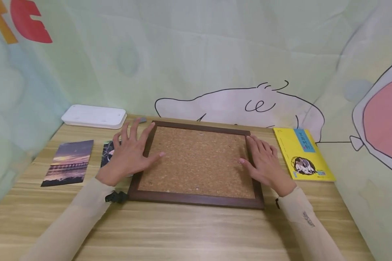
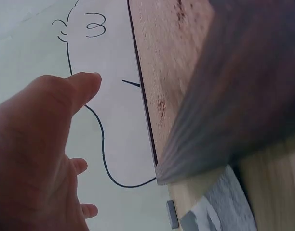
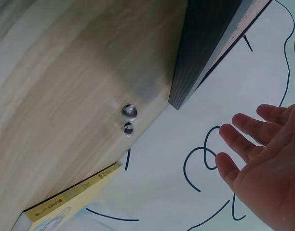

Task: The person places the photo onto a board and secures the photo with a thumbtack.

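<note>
A cork board (image 1: 199, 163) with a dark brown wooden frame lies flat on the table. My left hand (image 1: 129, 154), fingers spread, is over its left side. Over the right side is my right hand (image 1: 264, 161), its fingers loosely extended. Both wrist views show a gap between hand and board: the left hand (image 2: 36, 144) and right hand (image 3: 268, 149) hold nothing. Partly hidden by my left hand, a dark photo (image 1: 106, 154) lies beside the board. Two shiny round metal pieces (image 3: 129, 112) sit right of the board in the right wrist view.
A sunset photo (image 1: 68, 163) lies at the left on the wood-grain table (image 1: 183, 232). Behind it are a white flat case (image 1: 94, 115) and a small grey block (image 1: 142, 120). A yellow book (image 1: 297, 152) lies at the right, near the printed cloth wall (image 1: 215, 65).
</note>
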A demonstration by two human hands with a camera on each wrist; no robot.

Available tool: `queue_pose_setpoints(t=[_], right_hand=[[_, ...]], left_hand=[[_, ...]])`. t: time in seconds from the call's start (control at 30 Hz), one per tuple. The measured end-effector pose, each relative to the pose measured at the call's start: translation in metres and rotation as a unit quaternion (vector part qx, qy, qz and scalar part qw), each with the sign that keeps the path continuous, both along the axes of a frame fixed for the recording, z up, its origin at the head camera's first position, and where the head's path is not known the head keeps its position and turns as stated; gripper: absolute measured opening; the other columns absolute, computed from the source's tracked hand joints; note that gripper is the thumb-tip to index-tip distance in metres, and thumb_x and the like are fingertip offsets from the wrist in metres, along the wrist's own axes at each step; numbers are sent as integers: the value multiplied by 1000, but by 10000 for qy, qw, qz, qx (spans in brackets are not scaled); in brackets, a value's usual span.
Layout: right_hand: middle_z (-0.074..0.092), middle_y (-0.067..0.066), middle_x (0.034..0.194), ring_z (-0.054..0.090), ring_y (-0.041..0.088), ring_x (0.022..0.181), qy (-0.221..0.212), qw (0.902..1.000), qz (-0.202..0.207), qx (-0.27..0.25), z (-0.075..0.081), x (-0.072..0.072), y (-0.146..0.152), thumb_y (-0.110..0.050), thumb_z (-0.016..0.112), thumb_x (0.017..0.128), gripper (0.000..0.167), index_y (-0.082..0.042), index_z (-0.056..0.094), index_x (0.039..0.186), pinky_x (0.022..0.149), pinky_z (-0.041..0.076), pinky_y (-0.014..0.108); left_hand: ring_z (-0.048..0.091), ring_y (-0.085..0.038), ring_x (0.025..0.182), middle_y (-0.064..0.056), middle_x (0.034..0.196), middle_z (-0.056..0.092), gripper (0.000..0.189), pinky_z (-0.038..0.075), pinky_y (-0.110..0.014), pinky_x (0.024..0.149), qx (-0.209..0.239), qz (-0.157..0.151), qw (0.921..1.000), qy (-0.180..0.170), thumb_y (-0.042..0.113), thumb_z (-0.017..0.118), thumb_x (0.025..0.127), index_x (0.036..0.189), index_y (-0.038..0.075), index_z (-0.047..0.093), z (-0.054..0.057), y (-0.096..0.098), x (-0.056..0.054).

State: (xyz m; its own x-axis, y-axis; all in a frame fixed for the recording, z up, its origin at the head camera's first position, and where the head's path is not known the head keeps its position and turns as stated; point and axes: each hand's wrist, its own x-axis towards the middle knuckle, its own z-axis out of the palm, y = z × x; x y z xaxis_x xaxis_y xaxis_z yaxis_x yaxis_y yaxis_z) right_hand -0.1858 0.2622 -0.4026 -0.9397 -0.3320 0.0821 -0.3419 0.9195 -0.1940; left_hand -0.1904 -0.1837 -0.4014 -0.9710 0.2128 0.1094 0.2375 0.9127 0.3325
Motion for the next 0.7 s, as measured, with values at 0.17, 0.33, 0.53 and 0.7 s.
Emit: queue_pose_setpoints(t=[0.17, 0.33, 0.53, 0.7], right_hand=[[29, 25, 175, 33, 51, 157, -52, 9999, -42, -104, -1, 2, 7, -50, 52, 107, 82, -5, 22, 169, 122, 23, 72], [36, 25, 172, 40, 52, 152, -31, 9999, -38, -120, -5, 4, 17, -43, 51, 110, 76, -1, 26, 167, 119, 27, 73], [36, 27, 171, 38, 55, 152, -242, 9994, -134, -198, -7, 7, 29, -35, 49, 112, 70, 2, 25, 167, 120, 26, 76], [42, 32, 165, 42, 57, 148, -233, 9994, -223, -85, -7, 10, 37, -31, 51, 111, 70, 2, 24, 167, 116, 32, 78]], left_hand=[[-1, -63, 160, -28, 177, 2, 103, 16, -87, 112, 37, 47, 10000, 33, 68, 66, 95, 173, 24, 15, 0, -14, 2], [5, -64, 159, -33, 176, 6, 104, 21, -86, 109, 170, 180, 9997, -65, 67, 67, 95, 173, 23, 15, -2, -24, 7], [11, -66, 157, -36, 174, 11, 101, 23, -88, 107, 155, 257, 9992, -247, 65, 65, 98, 173, 20, 15, -4, -36, 10], [16, -70, 153, -40, 171, 15, 99, 24, -89, 108, 66, 223, 9992, -324, 61, 64, 100, 172, 14, 16, -8, -49, 13]])
